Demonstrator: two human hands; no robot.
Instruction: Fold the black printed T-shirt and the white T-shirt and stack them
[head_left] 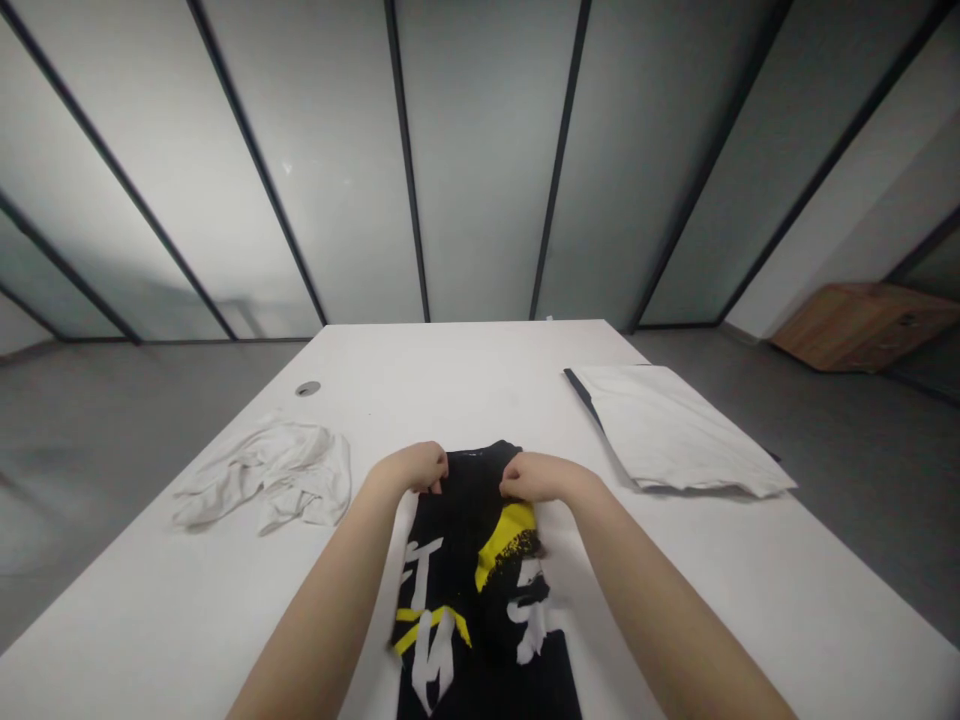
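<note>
Black printed garment [487,630] runs toward the white table's [465,370] near edge, its far corners pinched in the closed fingers of the left hand [421,468] and right hand [536,477]. It seems only part-folded; flat white cloth [675,430] by the right edge looks finished, crumpled white cloth [307,470] by the left edge not begun.

We seem to be in an office: a white table [465,380] with a round cable-hole cover [307,388], dark-framed frosted glass panels [484,170] beyond the table, grey floor [82,450] around it, a wooden cabinet [855,325] to its right.
</note>
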